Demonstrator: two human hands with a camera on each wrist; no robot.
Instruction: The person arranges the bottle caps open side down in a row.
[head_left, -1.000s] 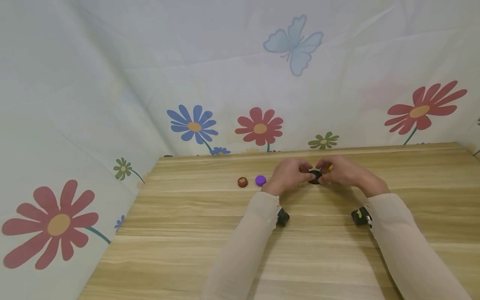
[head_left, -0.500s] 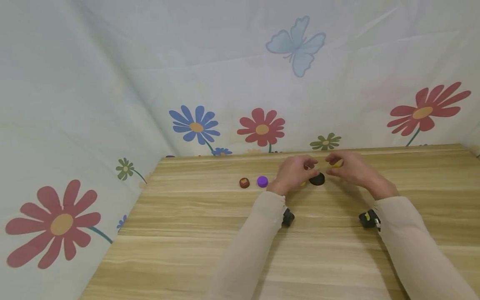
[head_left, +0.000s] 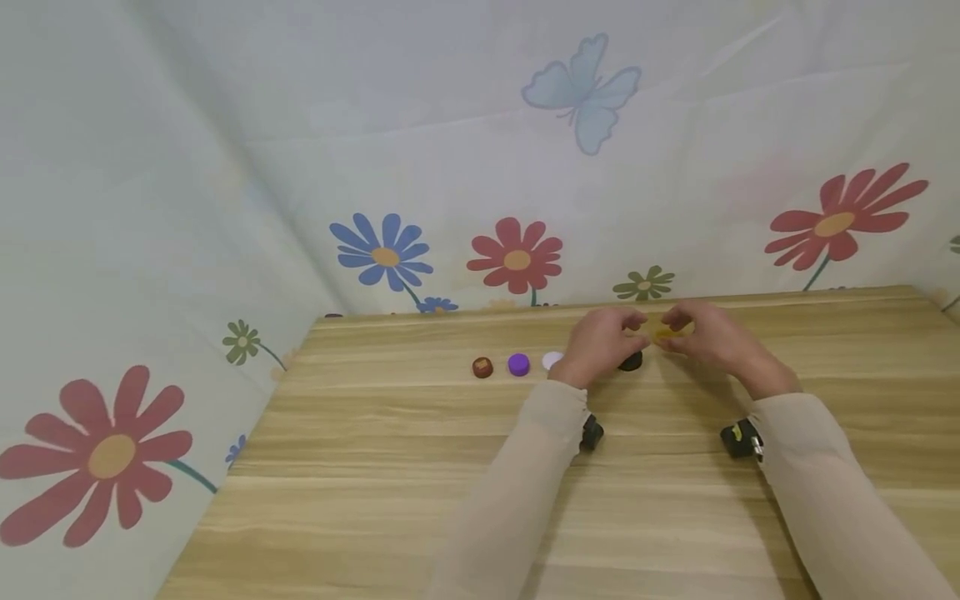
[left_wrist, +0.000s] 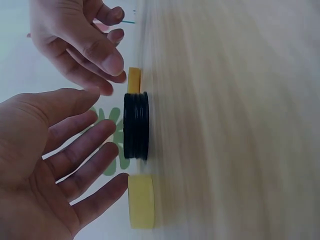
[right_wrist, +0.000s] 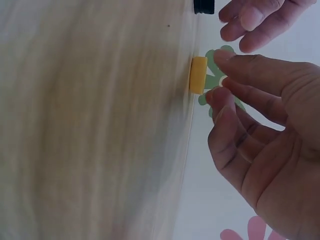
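Note:
A black cap [left_wrist: 136,126] with a ridged side lies flat on the table, partly covered by the left hand in the head view. My left hand [head_left: 603,346] is beside and above it, fingers spread and apart from it in the left wrist view. My right hand [head_left: 716,342] is at a small orange-yellow cap [right_wrist: 198,75]; the thumb and fingers hang loosely curved close to it, holding nothing. A pale yellow cap [left_wrist: 141,201] sits on the other side of the black one, hidden behind the left hand in the head view.
Left of the hands, a white cap [head_left: 552,360], a purple cap [head_left: 518,364] and a dark red cap [head_left: 482,367] continue the row on the wooden table [head_left: 375,467]. Behind the table's back edge hangs a white cloth [head_left: 420,150] printed with flowers and a butterfly.
Both hands have come away from the black cap, which stays on the table. They have shifted right, toward the orange-yellow cap, and the white cap has come into view behind the left hand.

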